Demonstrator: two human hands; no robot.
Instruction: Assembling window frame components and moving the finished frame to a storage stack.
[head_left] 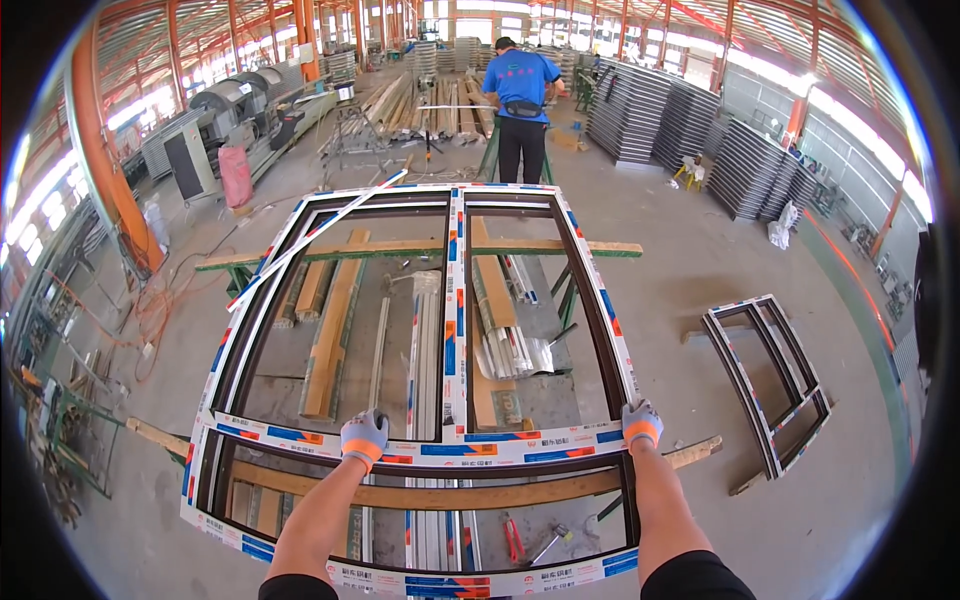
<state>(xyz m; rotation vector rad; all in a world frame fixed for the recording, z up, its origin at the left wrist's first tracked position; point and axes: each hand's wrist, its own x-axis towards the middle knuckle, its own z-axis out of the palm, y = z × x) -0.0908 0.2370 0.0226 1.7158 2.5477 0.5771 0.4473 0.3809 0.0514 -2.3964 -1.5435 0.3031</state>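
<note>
A large rectangular window frame [545,446] of dark brown profiles, faced with white, blue and orange-red film, lies flat across two pale wooden beams, the far one [400,249] toward its twelve o'clock side and the near one [450,494] toward six. Both of the person's hands are on its crossrail, well apart from each other and clamped on the frame, though the fingertips beneath the profile are hidden. The left hand [364,437], in a grey glove with an orange cuff, bends its fingers over the rail at seven o'clock from the frame's middle; the bare left forearm [325,510] slants up and inward from a black sleeve [298,587]. The right hand [641,425], gloved alike, curls at four o'clock where the rail meets the side profile, its forearm [663,505] reaching forward and leaning slightly inward. A slim white strip [320,238] crosses the corner at ten o'clock. Under the lower opening, at five o'clock, a red-handled tool [514,540] lies on the grey floor [655,290]. A smaller dark frame with white film [768,380] lies at three o'clock, and a co-worker in a blue shirt [520,85] stands at twelve
</note>
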